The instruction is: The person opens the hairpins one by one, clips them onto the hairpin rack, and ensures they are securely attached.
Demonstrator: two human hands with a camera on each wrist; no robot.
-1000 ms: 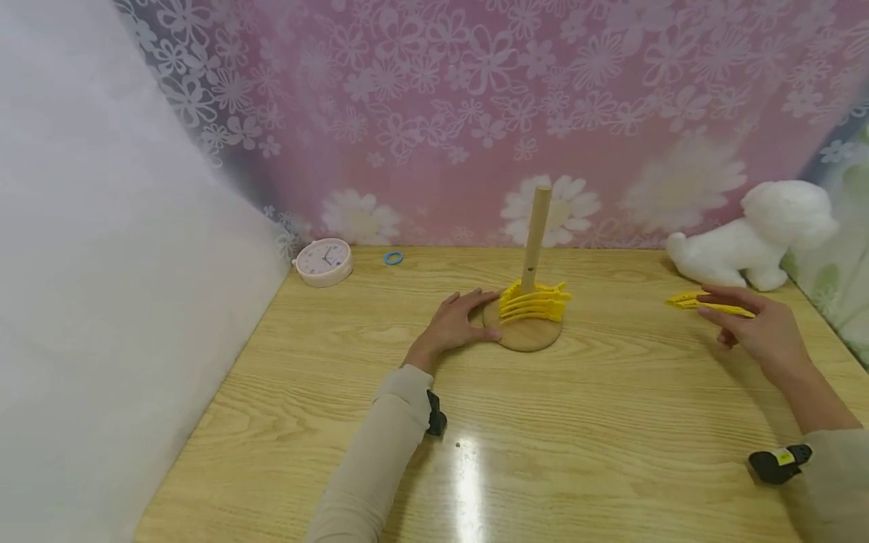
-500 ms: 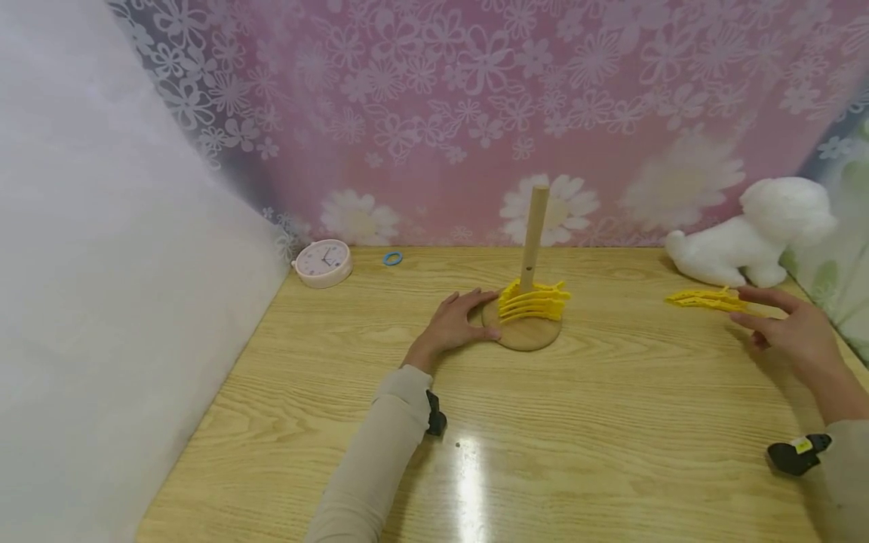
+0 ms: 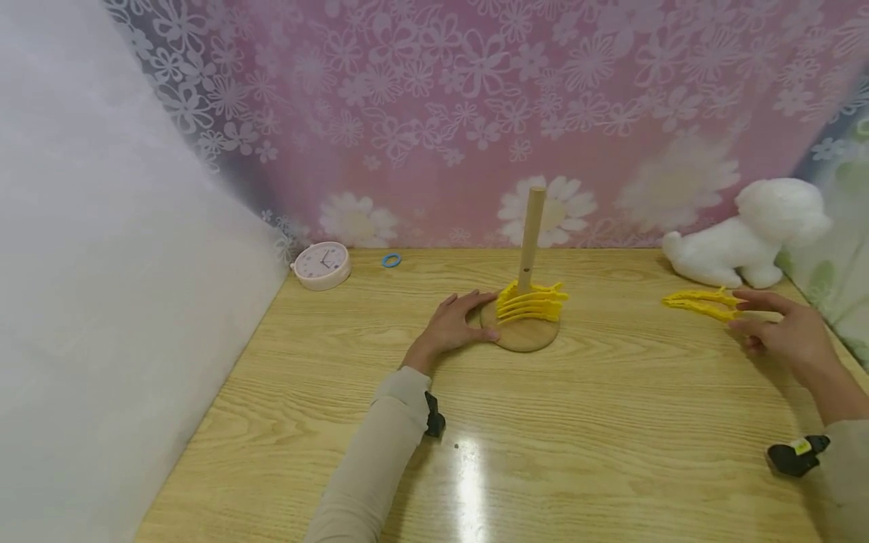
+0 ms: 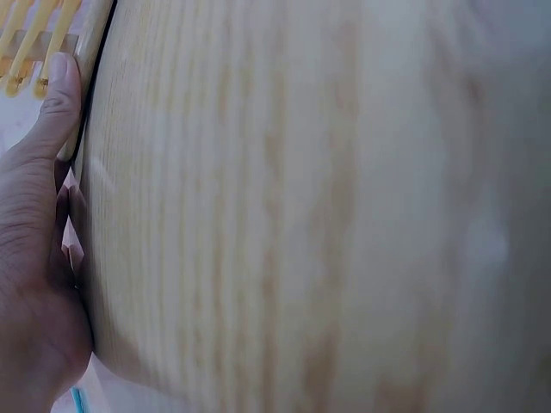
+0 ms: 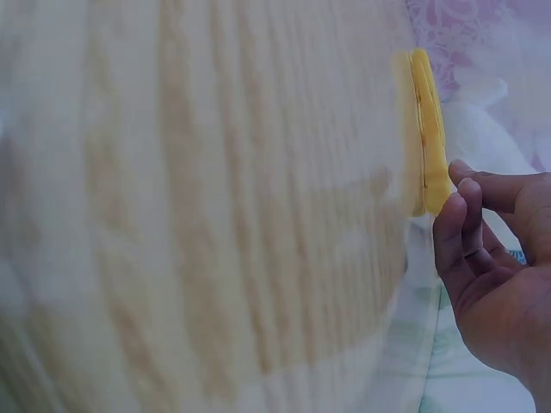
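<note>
My left hand (image 3: 451,326) holds the left rim of a wooden stand with a round base (image 3: 526,338) and an upright post (image 3: 532,234). In the left wrist view, the thumb (image 4: 56,107) lies along the base's edge. Several yellow two-armed clips (image 3: 532,305) are stacked around the post's foot. Over at the right, another yellow clip (image 3: 695,296) lies in a narrow V with its arms parted toward my right hand (image 3: 784,332). That hand's index finger and thumb pinch at the clip's right ends. In the right wrist view, the fingertips are right at the yellow clip (image 5: 428,129).
A white plush dog (image 3: 750,234) sits at the back right, close behind the yellow clip. A pink round clock (image 3: 322,264) and a small blue ring (image 3: 391,260) are at the back left of the wooden table (image 3: 577,437). A floral curtain (image 3: 441,113) hangs behind.
My right hand has moved right from over the clip to its right ends. The clip's arms have spread apart from lying close together. My left hand has stayed on the base.
</note>
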